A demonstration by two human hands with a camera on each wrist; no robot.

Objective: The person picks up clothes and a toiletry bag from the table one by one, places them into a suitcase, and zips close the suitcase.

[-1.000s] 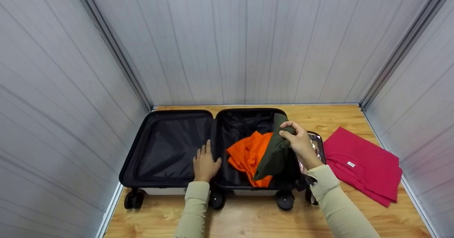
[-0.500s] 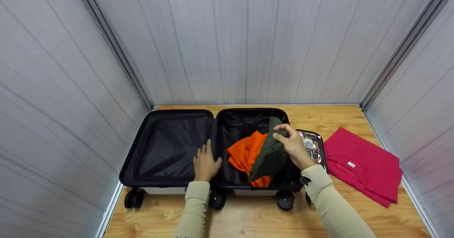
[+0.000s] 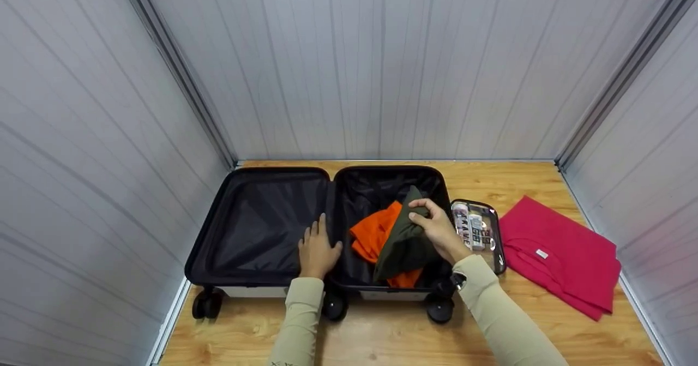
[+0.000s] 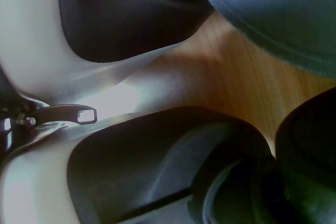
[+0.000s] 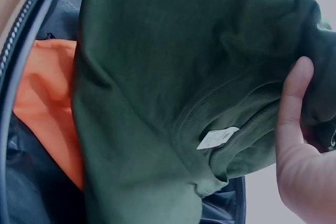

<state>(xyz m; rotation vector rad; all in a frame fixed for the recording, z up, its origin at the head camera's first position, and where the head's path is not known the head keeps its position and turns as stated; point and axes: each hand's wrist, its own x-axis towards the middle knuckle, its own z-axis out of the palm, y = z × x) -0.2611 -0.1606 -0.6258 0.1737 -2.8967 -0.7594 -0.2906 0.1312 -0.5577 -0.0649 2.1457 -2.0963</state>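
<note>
An open black-lined suitcase (image 3: 262, 171) lies spread on the floor. My right hand (image 3: 436, 229) pinches a dark green T-shirt (image 3: 406, 249) by its upper edge, over the suitcase's right half. In the right wrist view the thumb presses on the shirt (image 5: 142, 98), whose collar and white label show. Beneath it lies a crumpled orange garment (image 3: 373, 229), partly covered by the green cloth. My left hand (image 3: 317, 251) rests with straight fingers on the suitcase's middle edge. The left wrist view shows a zipper pull (image 4: 63, 114) and dark wheel parts, but not the hand.
A clear zip pouch (image 3: 499, 246) with small bottles stands against the suitcase's right side. Farther right, a folded pink-red T-shirt (image 3: 567, 257) lies on the wooden floor (image 3: 376, 333). Black wheels (image 3: 439, 307) stick out at the suitcase's near side. Grey panel walls (image 3: 381, 71) surround the space.
My right hand has moved left and slightly down with the green T-shirt, covering more of the orange garment. More of the clear pouch now shows. The left hand has stayed in place.
</note>
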